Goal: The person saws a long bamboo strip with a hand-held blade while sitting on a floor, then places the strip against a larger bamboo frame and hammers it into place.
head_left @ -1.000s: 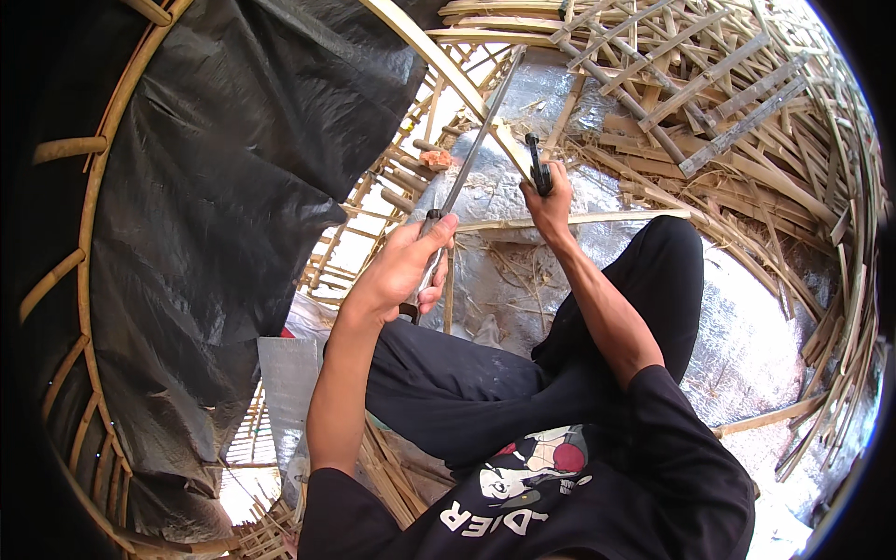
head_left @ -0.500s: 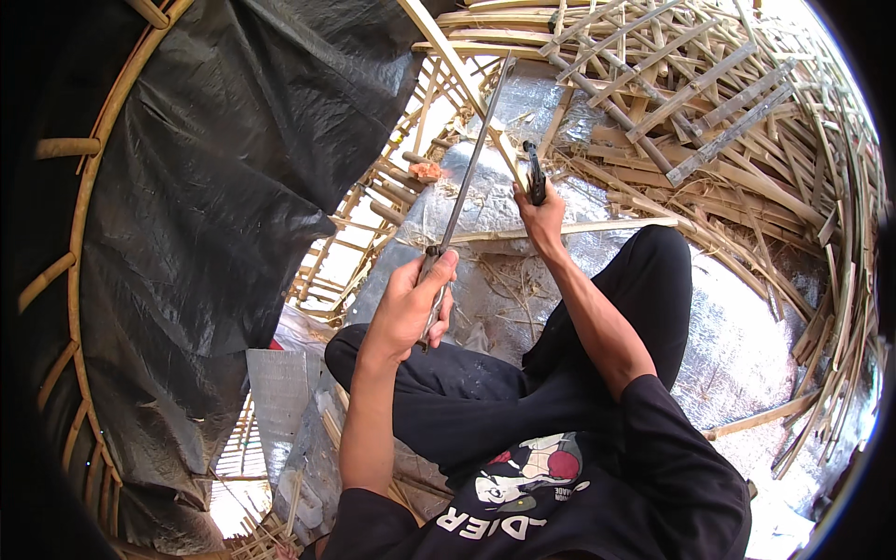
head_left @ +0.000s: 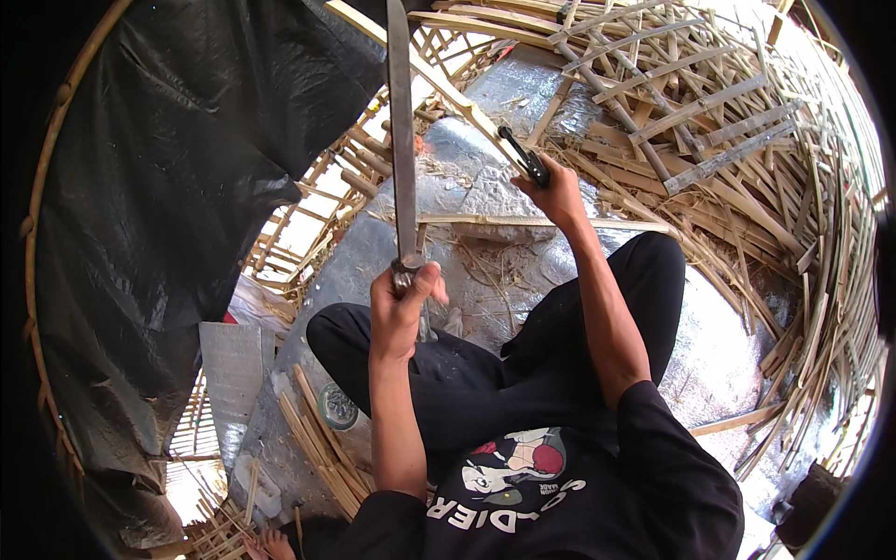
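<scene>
My left hand [head_left: 403, 308] is closed round the handle of a long knife [head_left: 401, 140]. Its broad, dull grey blade points away from me, toward the top of the view. Near the knife, my right hand [head_left: 553, 194] is closed on a short black tool [head_left: 525, 157], whose exact kind I cannot make out. A long split bamboo strip [head_left: 448, 89] runs from the far left down to the same right hand, its near end at the thumb. The blade crosses over this strip in the view; I cannot tell whether they touch.
Bamboo slats [head_left: 737, 168] are heaped at the right, with a lattice piece on top. A black plastic sheet [head_left: 159, 187] hangs at the left. Another strip [head_left: 560, 222] lies across the silvery ground sheet [head_left: 709, 345]. A grey panel [head_left: 233, 373] stands by my left knee.
The knife has swung from a slant to nearly straight ahead, its blade face now showing broadly. The bamboo strip and black tool have tilted further left.
</scene>
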Demonstrator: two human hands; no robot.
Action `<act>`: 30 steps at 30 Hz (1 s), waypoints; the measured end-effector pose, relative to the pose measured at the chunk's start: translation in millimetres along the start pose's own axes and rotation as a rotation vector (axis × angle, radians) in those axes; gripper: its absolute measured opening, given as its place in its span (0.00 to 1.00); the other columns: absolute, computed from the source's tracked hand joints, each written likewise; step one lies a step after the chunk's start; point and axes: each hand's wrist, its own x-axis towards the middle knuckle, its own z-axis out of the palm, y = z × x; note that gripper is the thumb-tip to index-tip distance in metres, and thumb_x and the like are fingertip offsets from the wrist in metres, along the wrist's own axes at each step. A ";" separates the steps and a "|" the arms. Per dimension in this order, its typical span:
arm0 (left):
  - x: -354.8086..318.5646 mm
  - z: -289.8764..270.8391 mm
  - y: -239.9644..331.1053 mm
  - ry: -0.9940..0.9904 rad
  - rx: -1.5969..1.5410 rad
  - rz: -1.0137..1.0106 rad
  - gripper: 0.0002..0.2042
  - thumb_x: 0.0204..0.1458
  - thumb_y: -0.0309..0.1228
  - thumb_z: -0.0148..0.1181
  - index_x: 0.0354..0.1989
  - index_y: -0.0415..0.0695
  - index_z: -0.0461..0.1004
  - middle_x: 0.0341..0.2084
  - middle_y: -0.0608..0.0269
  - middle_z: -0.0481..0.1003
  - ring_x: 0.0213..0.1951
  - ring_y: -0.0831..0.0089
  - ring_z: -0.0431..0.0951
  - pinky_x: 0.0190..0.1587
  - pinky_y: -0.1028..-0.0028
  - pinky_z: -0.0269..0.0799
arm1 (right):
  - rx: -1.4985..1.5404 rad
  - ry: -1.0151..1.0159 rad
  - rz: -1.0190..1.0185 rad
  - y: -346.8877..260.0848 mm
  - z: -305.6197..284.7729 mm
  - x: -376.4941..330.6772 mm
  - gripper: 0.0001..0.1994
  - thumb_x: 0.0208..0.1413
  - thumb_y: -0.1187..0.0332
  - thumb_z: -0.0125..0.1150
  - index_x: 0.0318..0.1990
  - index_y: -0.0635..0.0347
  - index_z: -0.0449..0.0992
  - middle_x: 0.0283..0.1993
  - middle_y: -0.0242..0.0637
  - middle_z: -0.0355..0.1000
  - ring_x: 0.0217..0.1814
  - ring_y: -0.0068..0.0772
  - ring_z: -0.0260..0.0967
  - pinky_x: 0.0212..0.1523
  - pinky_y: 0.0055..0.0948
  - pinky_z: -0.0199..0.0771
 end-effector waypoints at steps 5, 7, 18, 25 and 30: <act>55.7 -48.9 -18.9 0.245 0.083 0.232 0.24 0.60 0.37 0.64 0.61 0.39 0.69 0.56 0.63 0.69 0.58 0.76 0.65 0.57 0.73 0.64 | -0.154 -0.246 0.055 14.1 -18.4 -38.3 0.16 0.51 0.62 0.74 0.37 0.63 0.74 0.24 0.43 0.70 0.24 0.35 0.62 0.31 0.36 0.68; 73.3 -63.3 -43.1 0.247 -0.045 0.300 0.27 0.61 0.37 0.62 0.66 0.38 0.66 0.68 0.56 0.63 0.70 0.70 0.59 0.65 0.67 0.64 | -0.075 -0.270 0.026 32.0 -13.4 -54.9 0.18 0.50 0.62 0.77 0.32 0.63 0.72 0.19 0.35 0.63 0.24 0.24 0.55 0.27 0.33 0.62; 80.2 -64.4 -84.3 0.109 -0.529 0.149 0.16 0.64 0.44 0.56 0.30 0.47 0.65 0.72 0.48 0.54 0.76 0.58 0.45 0.66 0.32 0.57 | -0.252 -0.432 0.124 16.9 -7.8 -81.9 0.21 0.45 0.58 0.80 0.32 0.63 0.73 0.23 0.35 0.62 0.27 0.27 0.56 0.30 0.34 0.63; 76.0 -57.7 -91.8 0.049 -0.538 0.109 0.27 0.65 0.48 0.53 0.62 0.37 0.64 0.72 0.48 0.53 0.74 0.56 0.49 0.66 0.33 0.57 | -0.267 -0.262 0.031 10.4 -11.2 -81.0 0.26 0.43 0.53 0.81 0.32 0.67 0.75 0.28 0.42 0.67 0.31 0.38 0.63 0.36 0.38 0.66; 75.2 -52.9 -91.8 0.008 -0.470 0.128 0.39 0.65 0.50 0.51 0.73 0.35 0.47 0.73 0.48 0.52 0.74 0.53 0.49 0.66 0.36 0.59 | -0.417 -0.298 0.190 -12.6 -41.5 -94.0 0.24 0.45 0.54 0.79 0.27 0.65 0.71 0.19 0.39 0.65 0.21 0.34 0.57 0.27 0.36 0.64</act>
